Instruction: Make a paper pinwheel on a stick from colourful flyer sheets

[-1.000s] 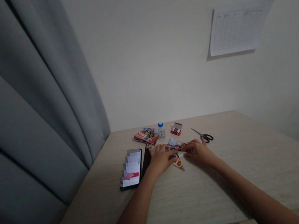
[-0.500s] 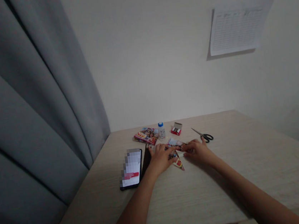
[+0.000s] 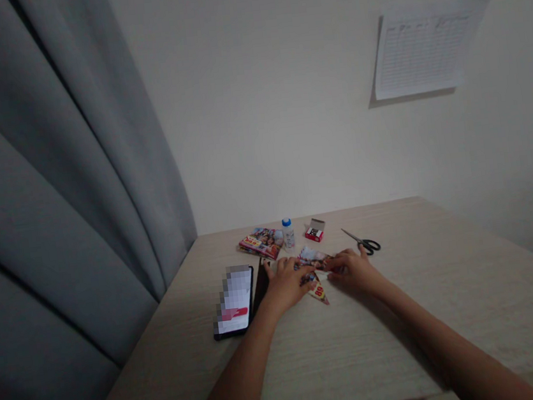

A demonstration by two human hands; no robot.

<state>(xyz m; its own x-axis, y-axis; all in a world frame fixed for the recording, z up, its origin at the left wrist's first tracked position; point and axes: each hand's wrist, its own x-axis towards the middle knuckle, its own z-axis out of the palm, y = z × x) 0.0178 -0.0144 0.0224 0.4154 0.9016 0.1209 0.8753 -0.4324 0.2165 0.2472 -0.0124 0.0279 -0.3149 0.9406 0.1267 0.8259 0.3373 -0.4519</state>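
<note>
A folded piece of colourful printed paper (image 3: pixel 319 292) lies on the table between my hands, with one pointed corner toward me. My left hand (image 3: pixel 283 286) rests flat on its left part, fingers stretched out and covering some of the print. At the paper's right edge, my right hand (image 3: pixel 355 269) is closed, thumb and fingertips pinching it. Exact fold lines are hidden under the fingers. Beyond the right hand lie scissors (image 3: pixel 366 244) with black handles, blades pointing away to the left.
Left of my hands lies a phone (image 3: pixel 234 303) with a lit, partly blurred screen, beside a dark flat strip (image 3: pixel 261 283). Behind are a stack of printed paper (image 3: pixel 262 243), a blue-capped bottle (image 3: pixel 288 235) and an open small red box (image 3: pixel 314 233). A grey curtain (image 3: pixel 76 183) hangs left.
My left index finger has drawn back slightly from the right hand, showing a little more of the printed paper. Everything else stays in place.
</note>
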